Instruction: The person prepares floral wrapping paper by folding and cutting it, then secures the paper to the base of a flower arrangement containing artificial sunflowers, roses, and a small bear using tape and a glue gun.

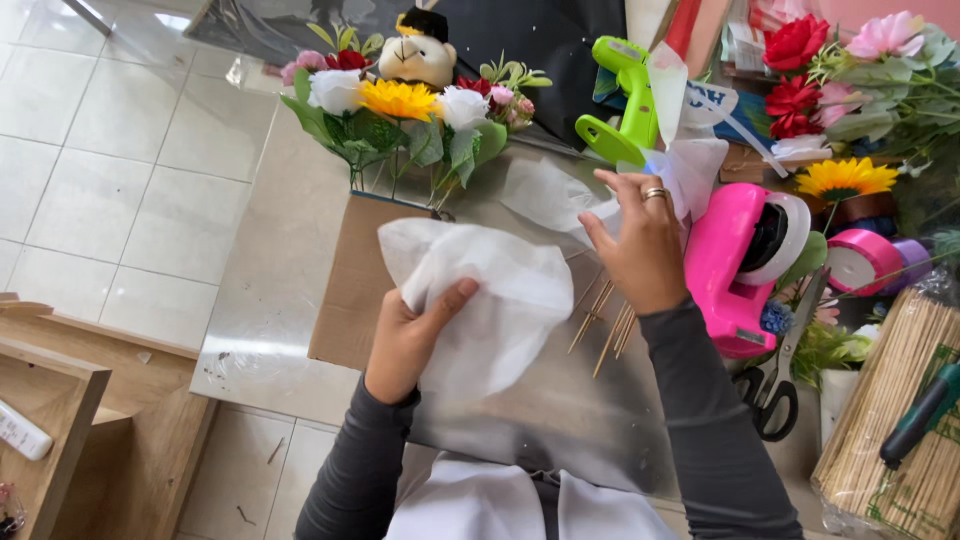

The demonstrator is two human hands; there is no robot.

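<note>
crowded table (pixel 270 330) edge: left hand (pixel 405 335) grips white tissue sheet (pixel 490 300), right hand (pixel 640 245) pinches another sheet (pixel 545 195)

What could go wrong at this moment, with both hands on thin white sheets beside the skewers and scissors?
1. The left hand pinches its white tissue sheet by one crumpled edge; the thin paper could tear or crease.
2. Loose wooden skewers lie just under the right hand; their points could snag or pierce the sheet.
3. The scissors rest close to the right forearm, which could knock them.
</note>
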